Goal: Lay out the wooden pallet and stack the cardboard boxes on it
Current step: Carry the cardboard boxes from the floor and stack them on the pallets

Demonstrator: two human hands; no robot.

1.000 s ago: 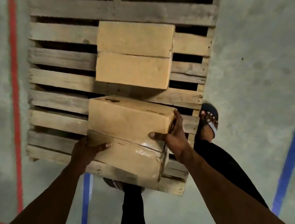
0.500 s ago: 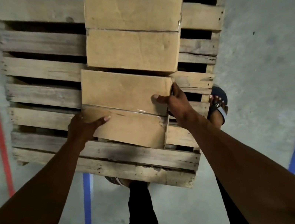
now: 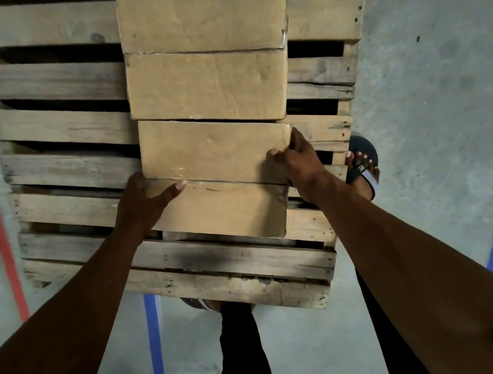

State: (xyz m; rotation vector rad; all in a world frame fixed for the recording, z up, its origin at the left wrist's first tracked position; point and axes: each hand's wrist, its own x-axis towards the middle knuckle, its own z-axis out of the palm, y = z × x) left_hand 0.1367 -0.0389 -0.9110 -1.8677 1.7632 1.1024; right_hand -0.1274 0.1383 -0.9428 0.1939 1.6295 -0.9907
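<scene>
Readable text: none could be made out anywhere.
Near plain brown cardboard box (image 3: 214,178): its top face showed bare card and a strip of clear tape, no print.
Far plain brown cardboard box (image 3: 204,42): it was blank too.
Weathered grey slatted wooden pallet (image 3: 53,122): no stamp or number showed on the boards.
Grey concrete floor (image 3: 448,106): it carried only coloured lines, no lettering.
</scene>
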